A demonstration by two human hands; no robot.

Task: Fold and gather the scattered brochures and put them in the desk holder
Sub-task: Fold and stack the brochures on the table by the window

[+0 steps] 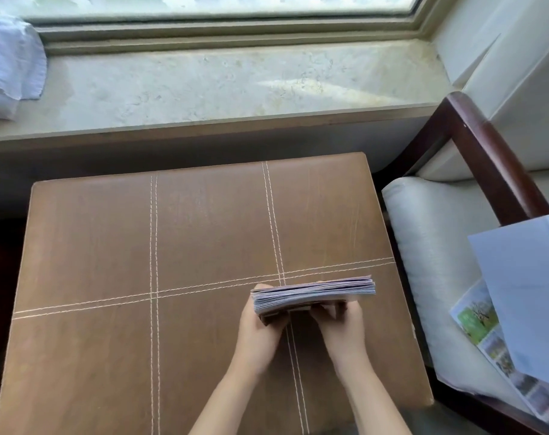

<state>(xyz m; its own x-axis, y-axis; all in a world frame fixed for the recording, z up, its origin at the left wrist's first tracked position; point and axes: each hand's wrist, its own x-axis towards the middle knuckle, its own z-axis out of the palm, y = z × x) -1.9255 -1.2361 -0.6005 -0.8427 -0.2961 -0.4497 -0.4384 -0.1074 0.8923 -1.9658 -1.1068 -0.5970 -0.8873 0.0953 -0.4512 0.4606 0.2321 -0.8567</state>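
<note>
A thick stack of folded brochures (314, 292) stands on edge above the brown leather tabletop (110, 246), its purple-white page edges facing me. My left hand (260, 328) grips the stack's left end and my right hand (342, 324) grips its lower right side. Both hands hold it near the middle right of the table. No desk holder shows in this view.
A white cushioned chair (423, 246) with a dark wooden arm (492, 158) stands right of the table. On its seat lie loose sheets: a pale blue paper (527, 290) and a printed brochure with photos (486, 334). A marble window sill (219, 80) runs behind, with white cloth (9, 58) at its left.
</note>
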